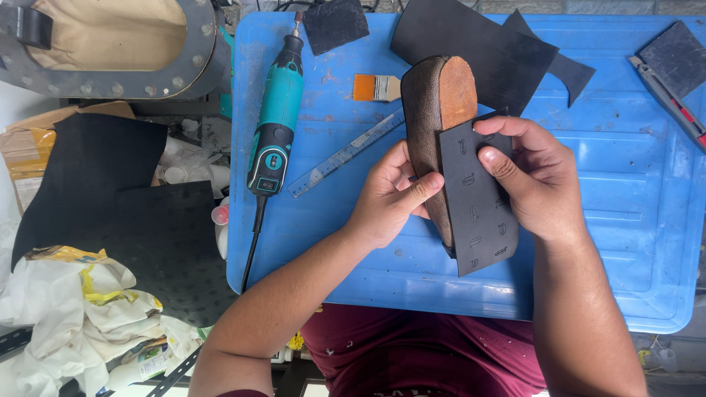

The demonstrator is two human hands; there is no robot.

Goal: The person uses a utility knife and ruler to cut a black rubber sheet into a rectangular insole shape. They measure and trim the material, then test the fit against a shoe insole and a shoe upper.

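A brown leather shoe (430, 103) is held sole-up over the blue table (610, 220), its tan sole (457, 92) showing at the toe end. A black rubber sole sheet (478, 213) with a stamped pattern lies against the sole's rear part. My left hand (390, 195) grips the shoe's side, thumb on the sheet's edge. My right hand (533, 180) holds the sheet from the right, its thumb pressing the upper part flat.
A teal rotary tool (276, 117), a metal ruler (346, 154) and an orange-handled brush (375, 87) lie on the table's left. Black rubber pieces (471, 40) sit at the back, a utility knife (669, 99) at far right. Black sheets (110, 198) and crumpled paper (73, 316) lie on the left.
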